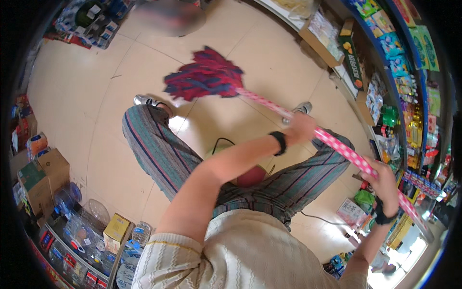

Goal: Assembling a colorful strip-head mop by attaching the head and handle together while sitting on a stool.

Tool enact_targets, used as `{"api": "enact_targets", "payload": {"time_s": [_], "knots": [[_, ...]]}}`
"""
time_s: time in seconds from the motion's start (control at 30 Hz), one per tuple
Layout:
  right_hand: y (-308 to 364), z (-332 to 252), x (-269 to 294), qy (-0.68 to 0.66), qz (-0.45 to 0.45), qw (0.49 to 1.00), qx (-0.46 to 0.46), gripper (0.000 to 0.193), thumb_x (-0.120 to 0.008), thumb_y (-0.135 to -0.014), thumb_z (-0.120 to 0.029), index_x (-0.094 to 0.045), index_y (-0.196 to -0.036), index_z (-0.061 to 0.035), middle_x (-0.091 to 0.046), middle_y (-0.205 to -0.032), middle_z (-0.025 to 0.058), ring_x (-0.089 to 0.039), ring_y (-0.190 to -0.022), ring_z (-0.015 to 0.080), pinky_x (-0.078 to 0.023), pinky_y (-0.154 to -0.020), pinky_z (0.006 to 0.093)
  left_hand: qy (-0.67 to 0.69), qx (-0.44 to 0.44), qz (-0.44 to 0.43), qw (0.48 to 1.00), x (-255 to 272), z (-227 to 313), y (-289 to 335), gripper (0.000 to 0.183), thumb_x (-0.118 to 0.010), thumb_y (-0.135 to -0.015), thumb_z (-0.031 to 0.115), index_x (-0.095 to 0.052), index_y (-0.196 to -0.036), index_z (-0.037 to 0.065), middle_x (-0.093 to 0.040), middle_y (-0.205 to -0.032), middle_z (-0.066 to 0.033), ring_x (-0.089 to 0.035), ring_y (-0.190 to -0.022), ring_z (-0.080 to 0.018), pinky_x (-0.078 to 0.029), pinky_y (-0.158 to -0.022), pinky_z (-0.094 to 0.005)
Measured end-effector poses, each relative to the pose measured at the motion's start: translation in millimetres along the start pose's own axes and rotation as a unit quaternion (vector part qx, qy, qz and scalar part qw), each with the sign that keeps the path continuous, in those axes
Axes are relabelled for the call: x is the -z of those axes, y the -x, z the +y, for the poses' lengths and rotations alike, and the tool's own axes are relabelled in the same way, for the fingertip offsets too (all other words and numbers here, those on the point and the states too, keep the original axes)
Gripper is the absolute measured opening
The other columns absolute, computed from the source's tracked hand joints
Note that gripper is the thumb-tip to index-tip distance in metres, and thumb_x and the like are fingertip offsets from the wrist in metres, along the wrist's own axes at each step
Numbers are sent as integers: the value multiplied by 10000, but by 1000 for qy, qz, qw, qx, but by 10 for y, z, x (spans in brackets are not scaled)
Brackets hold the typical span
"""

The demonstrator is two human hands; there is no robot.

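A mop reaches diagonally across the view. Its head [204, 77] of red and dark blue cloth strips is on or just over the tiled floor, beyond my feet. The pink, white-dotted mop handle [337, 146] slopes from there toward the lower right. Closed around the handle's middle is my left hand [302, 127], with a black band on the wrist. My right hand [383, 182], also wearing a black band, grips it farther up, near the shelves. Both sets of fingers are partly hidden behind the hands and handle.
Stocked shelves [394, 62] curve along the right, with open cartons [325, 41] low beside them. Lower left stand a cardboard box [54, 168] and plastic bottles [79, 226]. Bottle packs [91, 21] sit far left. A dark cable [320, 219] crosses the floor at right.
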State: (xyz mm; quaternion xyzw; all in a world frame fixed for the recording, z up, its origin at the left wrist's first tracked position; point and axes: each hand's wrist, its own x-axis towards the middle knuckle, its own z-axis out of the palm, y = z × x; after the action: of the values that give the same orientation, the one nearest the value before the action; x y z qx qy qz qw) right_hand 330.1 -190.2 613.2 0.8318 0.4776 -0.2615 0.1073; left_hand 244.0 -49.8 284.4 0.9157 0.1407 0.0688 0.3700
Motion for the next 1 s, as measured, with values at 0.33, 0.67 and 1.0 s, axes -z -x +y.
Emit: {"api": "enact_targets", "payload": {"time_s": [0.33,0.67,1.0], "knots": [[726,327,9,137,2,984,-110,594,-710,-811,-133,-575,-1378,-244,-681,-979,156,-645,-857,377,-512,-734,445,185,-87,-72,976,-272,918,-363,244,-662,-722,258,-730,-725,23,-690,-734,-221,-709,-742,-387,-560,-704,-480],[-824,-627,-588,115,111,987,15,539,-663,-869,-181,-548,-1391,-254,-635,-877,172,-652,-783,369,-529,-717,466,13,-130,120,984,510,-1436,-449,177,-742,-687,243,-685,-759,91,-669,-772,-142,-655,-813,-344,-511,-784,-452],[-1242,-354,-1252,-93,104,987,83,550,-657,-880,-171,-512,-1408,-211,-643,-944,233,-628,-928,436,-510,-812,489,-222,9,33,974,511,-1756,-323,264,-743,-726,387,-701,-809,140,-698,-866,-71,-652,-880,-275,-488,-831,-400]]}}
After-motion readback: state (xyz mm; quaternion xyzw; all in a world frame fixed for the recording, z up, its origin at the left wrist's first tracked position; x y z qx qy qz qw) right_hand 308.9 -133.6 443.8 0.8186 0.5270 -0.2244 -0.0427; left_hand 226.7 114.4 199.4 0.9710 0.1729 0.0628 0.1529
